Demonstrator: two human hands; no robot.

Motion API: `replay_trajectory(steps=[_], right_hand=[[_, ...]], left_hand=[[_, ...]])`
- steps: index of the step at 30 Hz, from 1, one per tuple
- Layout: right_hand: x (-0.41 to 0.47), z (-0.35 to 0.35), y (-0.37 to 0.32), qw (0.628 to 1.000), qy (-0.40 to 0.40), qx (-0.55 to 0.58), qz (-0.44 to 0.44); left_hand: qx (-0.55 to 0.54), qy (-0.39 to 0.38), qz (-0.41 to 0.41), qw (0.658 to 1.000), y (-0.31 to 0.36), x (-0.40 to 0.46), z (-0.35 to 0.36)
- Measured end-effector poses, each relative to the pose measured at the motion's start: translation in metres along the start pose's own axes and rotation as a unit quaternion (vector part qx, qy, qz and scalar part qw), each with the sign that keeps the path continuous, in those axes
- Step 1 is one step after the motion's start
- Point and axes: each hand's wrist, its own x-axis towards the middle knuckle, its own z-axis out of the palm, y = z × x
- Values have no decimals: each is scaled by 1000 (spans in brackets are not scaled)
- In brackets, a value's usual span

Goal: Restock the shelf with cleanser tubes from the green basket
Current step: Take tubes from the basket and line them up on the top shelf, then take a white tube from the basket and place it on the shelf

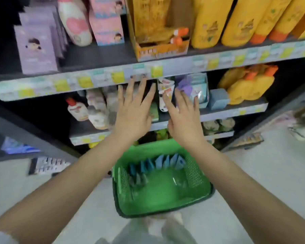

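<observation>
Both the left hand (pixel 133 115) and the right hand (pixel 184 120) are reaching toward the shelf (pixel 218 114) with each grip spread and holding nothing, while blue cleanser tubes (pixel 157 164) are lying in the green basket (pixel 165 199) on the floor below.

Dim, soft overall; motion blur throughout, wide-angle edge distortion.

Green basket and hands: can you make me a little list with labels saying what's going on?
left hand: open, fingers spread, holding nothing
right hand: open, fingers spread, holding nothing
hands' place: raised in front of the shelf, above the basket
green basket: on the floor below the hands
blue tubes: a row standing inside the basket
picture: blurry
</observation>
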Motion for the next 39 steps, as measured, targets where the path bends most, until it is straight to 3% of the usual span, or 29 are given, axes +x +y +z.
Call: replay_trajectory(steps=[6,10,15,21,26,32,35,39], right_hand=[[-81,72,22,990,-117,52,54],[-120,111,33,979,-176,69,77],[-160,156,43,966,-226,89,84],[-181,197,50,942,-304,99,106],[-186,211,59,932,-322,111,124],[-187,216,68,926,-328,119,144],[-187,216,69,925,-329,123,145],[-182,211,68,920,-344,123,142]], left_hand=[[18,-171,-3,985,8,-85,90],[21,-326,-13,945,18,-139,141],[-24,-420,-87,903,30,-185,208],[-37,-478,-179,859,34,-225,279],[-94,-526,-279,798,37,-237,317],[24,-673,-187,715,39,-228,358],[37,-671,-194,715,37,-229,364],[-37,-625,-289,725,38,-220,350]])
